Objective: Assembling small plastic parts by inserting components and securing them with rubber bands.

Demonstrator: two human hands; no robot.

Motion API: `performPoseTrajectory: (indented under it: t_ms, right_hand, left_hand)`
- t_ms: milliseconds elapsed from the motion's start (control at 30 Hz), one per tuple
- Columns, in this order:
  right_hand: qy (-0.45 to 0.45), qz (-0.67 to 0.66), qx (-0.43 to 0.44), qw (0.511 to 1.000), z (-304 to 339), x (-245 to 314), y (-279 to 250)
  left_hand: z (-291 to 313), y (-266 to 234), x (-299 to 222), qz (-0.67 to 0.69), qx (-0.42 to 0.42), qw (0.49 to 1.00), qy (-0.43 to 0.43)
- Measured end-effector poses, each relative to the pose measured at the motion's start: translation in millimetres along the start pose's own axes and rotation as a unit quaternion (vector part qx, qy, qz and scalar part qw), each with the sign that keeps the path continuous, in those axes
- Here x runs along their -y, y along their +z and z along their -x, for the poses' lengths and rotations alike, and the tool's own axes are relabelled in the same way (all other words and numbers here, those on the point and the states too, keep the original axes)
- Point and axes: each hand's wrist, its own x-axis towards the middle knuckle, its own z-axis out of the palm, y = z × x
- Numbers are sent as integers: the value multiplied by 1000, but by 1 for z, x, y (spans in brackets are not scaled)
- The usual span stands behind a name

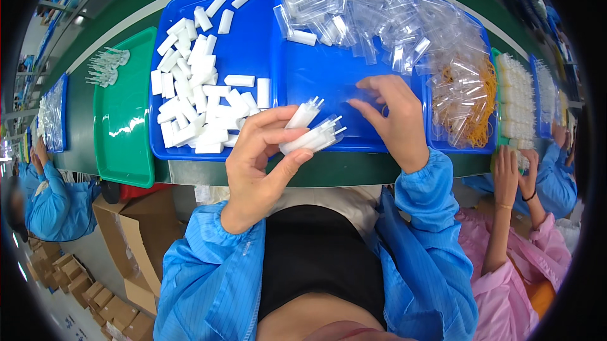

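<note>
My left hand (256,161) is closed around a few white pieces in clear plastic sleeves (316,136). Thin white prongs stick out of their far ends. Over the middle blue tray (322,85), my right hand (399,119) has its thumb and forefinger apart, and no object shows clearly between them. Beyond it lies a heap of clear plastic sleeves (354,9). Loose white blocks (202,69) are piled in the left blue tray (243,21), just beyond my left hand.
A green tray (126,157) on the left holds small clear pieces (107,66). Orange rubber bands (484,104) lie with more sleeves at the right. A co-worker's hands (506,176) work close by on my right. An opened cardboard box (136,240) stands below the table edge.
</note>
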Motion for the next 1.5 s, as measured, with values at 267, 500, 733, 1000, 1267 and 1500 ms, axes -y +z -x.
performPoseTrajectory:
  t_ms: [267,500,733,1000,1267,1500]
  right_hand:
    - [162,-391,-117,898,-3,57,-15]
    - [151,-370,-63,914,4,65,7]
    - [114,-278,-101,948,10,65,16]
    - [150,-323,-162,920,19,75,29]
    - [76,-244,-168,952,22,64,27]
    - [122,-307,-117,937,19,63,24]
  left_hand:
    - [3,2,0,13,4,1000,-4]
    - [4,5,1,11,-6,1000,4]
    - [7,7,2,30,-40,999,-17]
    - [4,6,-1,-46,-59,997,-6]
    - [1,12,1,-154,-56,984,63]
    - [1,13,4,-128,-56,990,36]
